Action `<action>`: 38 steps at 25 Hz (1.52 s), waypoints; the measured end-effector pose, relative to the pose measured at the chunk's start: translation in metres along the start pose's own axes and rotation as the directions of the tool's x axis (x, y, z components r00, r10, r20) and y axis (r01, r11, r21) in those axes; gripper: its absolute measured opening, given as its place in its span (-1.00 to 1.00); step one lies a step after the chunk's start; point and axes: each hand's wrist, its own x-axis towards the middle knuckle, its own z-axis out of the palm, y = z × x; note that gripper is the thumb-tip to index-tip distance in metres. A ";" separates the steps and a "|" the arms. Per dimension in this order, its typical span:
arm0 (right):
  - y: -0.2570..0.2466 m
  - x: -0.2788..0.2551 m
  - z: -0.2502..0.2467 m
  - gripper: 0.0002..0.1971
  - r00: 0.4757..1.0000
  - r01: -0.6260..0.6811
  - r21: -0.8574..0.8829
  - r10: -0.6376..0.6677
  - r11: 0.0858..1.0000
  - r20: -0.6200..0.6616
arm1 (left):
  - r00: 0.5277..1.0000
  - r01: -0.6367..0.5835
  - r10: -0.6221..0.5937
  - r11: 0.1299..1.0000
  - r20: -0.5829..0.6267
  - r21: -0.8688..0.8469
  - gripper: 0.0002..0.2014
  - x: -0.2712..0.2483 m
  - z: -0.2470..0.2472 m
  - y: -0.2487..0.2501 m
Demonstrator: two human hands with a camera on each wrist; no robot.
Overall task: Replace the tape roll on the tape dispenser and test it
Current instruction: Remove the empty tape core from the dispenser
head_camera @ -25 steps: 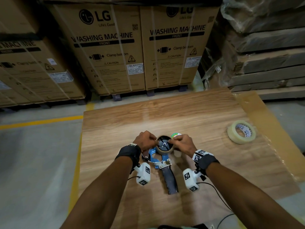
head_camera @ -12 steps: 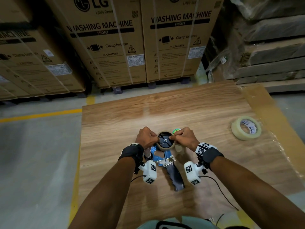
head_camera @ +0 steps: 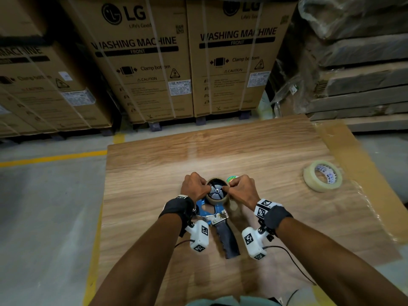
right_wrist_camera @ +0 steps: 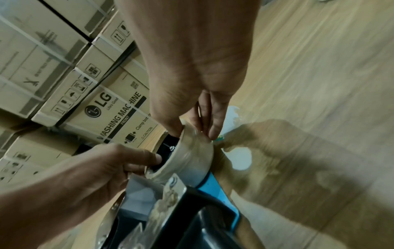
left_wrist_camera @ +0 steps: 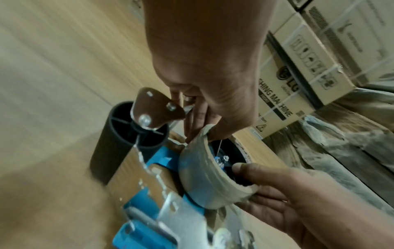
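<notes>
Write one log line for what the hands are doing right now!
step: pulling old core off dispenser | left hand: grips used tape core | right hand: grips core | tape dispenser: lying on table | new tape roll: untouched, at right

Wood-grain table (head_camera: 154, 168): blue tape dispenser (head_camera: 217, 214) lying flat near front edge, spare tape roll (head_camera: 322, 176) flat at right, well apart from dispenser.

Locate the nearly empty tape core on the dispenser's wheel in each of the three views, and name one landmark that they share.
Head: the tape core sits low of centre, between the left hand and right hand.
Left wrist: lower centre, a pale ring pinched from above and from the right.
Right wrist: centre, with fingers on its rim.
Shared landmark: the blue dispenser frame.
</notes>
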 end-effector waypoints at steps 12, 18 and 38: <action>-0.021 0.009 -0.003 -0.78 0.986 0.151 -0.253 -0.129 0.956 0.103 | 0.998 -0.060 0.057 0.994 0.035 0.092 -0.70 0.000 0.000 0.015; -0.017 0.007 0.003 -0.79 0.984 0.175 -0.261 -0.173 0.949 0.029 | 0.999 -0.036 0.038 0.997 -0.029 0.075 -0.79 -0.012 0.005 0.016; -0.010 -0.024 -0.005 -0.67 0.989 0.131 -0.104 -0.137 0.986 -0.054 | 0.996 -0.056 0.055 0.998 -0.069 -0.016 -0.46 -0.023 0.003 0.011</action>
